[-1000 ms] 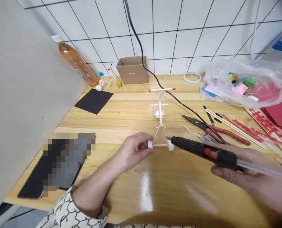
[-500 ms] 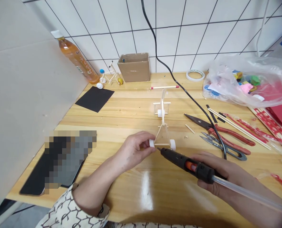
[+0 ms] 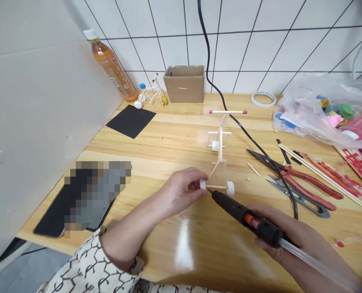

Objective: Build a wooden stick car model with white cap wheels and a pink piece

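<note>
A small tricycle-like model made of wooden sticks stands on the table, with a red-tipped stick across its top. Between the thumb and fingers of my left hand is the white wheel at its near left corner. Another white wheel sits at the other end of the same axle. My right hand grips a black hot glue gun, a clear glue stick coming out of its back. The gun's nozzle is right beside the left wheel; whether it touches is too small to tell.
Red-handled pliers and thread snips lie to the right, near a black cord. Behind are a cardboard box, tape roll, drink bottle, second stick model and plastic bag. Phones lie left.
The camera has turned slightly left, so everything appears shifted to the right. The glue gun's nozzle has come a little closer to the left wheel. Both hands keep their hold.
</note>
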